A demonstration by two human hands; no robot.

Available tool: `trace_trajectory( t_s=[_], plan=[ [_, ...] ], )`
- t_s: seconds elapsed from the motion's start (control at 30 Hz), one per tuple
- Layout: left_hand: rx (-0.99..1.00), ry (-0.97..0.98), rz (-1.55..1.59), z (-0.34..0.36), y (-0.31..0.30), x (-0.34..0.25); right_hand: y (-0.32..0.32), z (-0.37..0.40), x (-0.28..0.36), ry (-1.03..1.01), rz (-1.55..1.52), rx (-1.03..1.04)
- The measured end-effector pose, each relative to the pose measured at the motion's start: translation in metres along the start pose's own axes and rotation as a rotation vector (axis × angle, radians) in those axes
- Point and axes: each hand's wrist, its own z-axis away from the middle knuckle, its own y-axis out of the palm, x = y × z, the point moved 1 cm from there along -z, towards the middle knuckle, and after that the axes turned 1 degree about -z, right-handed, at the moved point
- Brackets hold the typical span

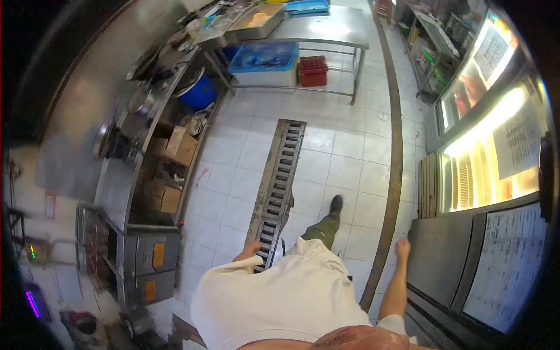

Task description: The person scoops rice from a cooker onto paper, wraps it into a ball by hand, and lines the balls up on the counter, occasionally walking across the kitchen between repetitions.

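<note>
My left hand point(249, 251) is low beside my pale shirt point(280, 291), over the floor next to the drain grate. Its fingers are small and partly turned away, so I cannot make out whether it grips anything. Out to my right, my right hand point(402, 247) hangs beside the grey fridge panel point(438, 254), with its fingers curled in and nothing visible in them. It looks apart from the panel. One dark shoe point(336, 203) is forward on the white tiles.
A slotted drain point(281, 169) runs along the tiled floor point(321, 163). At left stands a steel counter point(119, 195) with boxes below. Ahead is a steel table point(335, 29) with a blue-lidded bin point(262, 61) and red crate point(313, 71). Lit display fridges point(484, 157) line the right.
</note>
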Motion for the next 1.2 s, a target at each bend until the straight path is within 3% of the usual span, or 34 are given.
trace_trajectory(
  t_s=[0.03,0.1,0.13,0.17,0.2,0.23,0.3,0.33,0.43,0.5,0.53,0.6,0.63,0.7,0.73,0.8,0.83,0.9,0.97,1.03,1.07,1.13,1.2],
  plan=[
    [0.026,-0.116,0.161,-0.012,-0.023,-0.009,-0.008,-0.068,0.028,-0.109,-0.074,-0.038],
    [0.013,-0.362,0.530,-0.052,-0.076,-0.037,0.015,-0.082,0.178,-0.031,-0.149,-0.257],
    [0.014,-0.394,0.586,-0.079,-0.111,-0.053,0.014,-0.100,0.192,0.058,-0.301,-0.133],
    [0.000,-0.438,0.658,-0.108,-0.145,-0.076,0.017,-0.118,0.199,0.132,-0.159,-0.127],
    [-0.013,-0.475,0.712,-0.138,-0.180,-0.099,0.021,-0.128,0.191,0.131,-0.260,-0.041],
    [-0.037,-0.475,0.721,-0.177,-0.219,-0.122,0.030,-0.139,0.162,0.299,-0.048,-0.074],
    [-0.122,-0.430,0.686,-0.263,-0.307,-0.171,0.035,-0.138,0.126,0.492,0.212,0.063],
    [-0.029,-0.064,0.424,-0.309,-0.376,-0.189,0.032,-0.136,0.123,0.544,0.283,0.133],
    [-0.415,0.058,0.762,-0.406,-0.565,-0.339,0.013,-0.170,0.126,0.647,0.394,0.264],
    [-0.571,0.340,0.920,-0.465,-0.677,-0.410,-0.001,-0.226,0.137,0.671,0.429,0.301],
    [-0.540,0.329,0.966,-0.476,-0.715,-0.440,-0.009,-0.259,0.143,0.672,0.448,0.320],
    [-0.531,0.324,1.064,-0.500,-0.816,-0.495,-0.028,-0.345,0.162,0.630,0.494,0.349],
    [-0.582,0.414,1.052,-0.561,-0.818,-0.492,-0.037,-0.396,0.179,0.599,0.527,0.369],
    [-0.490,0.271,1.028,-0.611,-0.837,-0.501,-0.061,-0.509,0.209,0.486,0.661,0.437],
    [-0.420,0.108,0.881,-0.617,-0.847,-0.505,-0.072,-0.571,0.223,0.394,0.771,0.477],
    [-0.463,0.083,0.697,-0.595,-0.884,-0.518,-0.099,-0.730,0.232,-0.005,1.211,0.521],
    [-0.486,0.123,0.793,-0.606,-0.889,-0.510,-0.106,-0.813,0.255,-0.160,1.368,0.450],
    [-0.410,-0.070,1.198,-0.624,-0.910,-0.506,-0.108,-0.976,0.357,-0.167,0.947,0.151],
    [-0.496,-0.170,1.093,-0.660,-0.924,-0.484,-0.102,-1.123,0.465,-0.296,0.656,-0.108],
    [-0.535,-0.243,1.136,-0.700,-0.963,-0.483,-0.081,-1.168,0.648,-0.220,0.476,-0.125],
    [-0.546,-0.286,1.144,-0.714,-0.987,-0.480,-0.066,-1.226,0.649,-0.394,0.416,-0.175],
    [-0.553,-0.257,1.154,-0.761,-1.072,-0.490,-0.035,-1.308,0.643,-0.414,0.198,-0.095],
    [-0.624,-0.204,1.068,-0.818,-1.167,-0.504,-0.004,-1.313,0.681,-0.047,0.121,0.012]
  ],
)
